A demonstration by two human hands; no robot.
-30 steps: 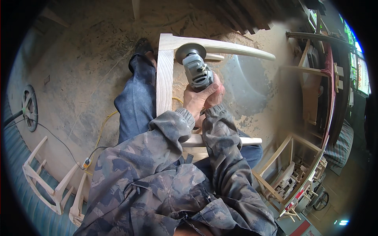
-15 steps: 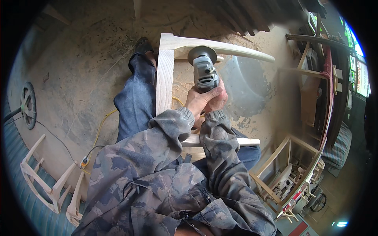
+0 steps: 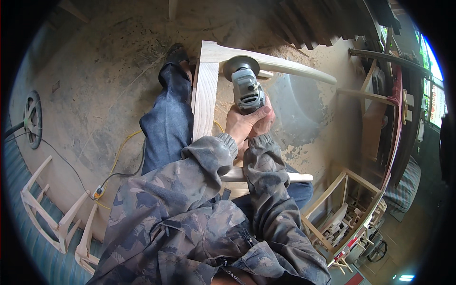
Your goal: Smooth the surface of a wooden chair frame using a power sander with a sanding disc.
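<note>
An angle grinder [image 3: 247, 90] with a grey body is held in both of my hands. Its round disc [image 3: 241, 66] sits at the inner edge of a pale wooden furniture frame [image 3: 207, 95], close to the corner where the curved rail [image 3: 285, 64] meets the wide upright piece. Whether the disc touches the wood cannot be told. My left hand [image 3: 237, 123] is closed around the grinder's rear, its thumb across the body. Beside it, my right hand [image 3: 263, 121] wraps the other side, fingers partly hidden. Below my wrists a rounded wooden bar [image 3: 299, 177] passes under my forearms.
A yellow cord [image 3: 118, 154] and a plug connection [image 3: 99, 192] lie on the dusty floor at left. Wooden chair-like frames [image 3: 59, 228] stand at lower left, near a wheel [image 3: 33, 119]. At right are a wooden crate frame with offcuts [image 3: 339, 218] and stacked dark boards [image 3: 304, 28].
The view has shifted slightly. Against the wooden frame, the grinder's disc has moved a little left, toward the corner. Both hands keep the same grip.
</note>
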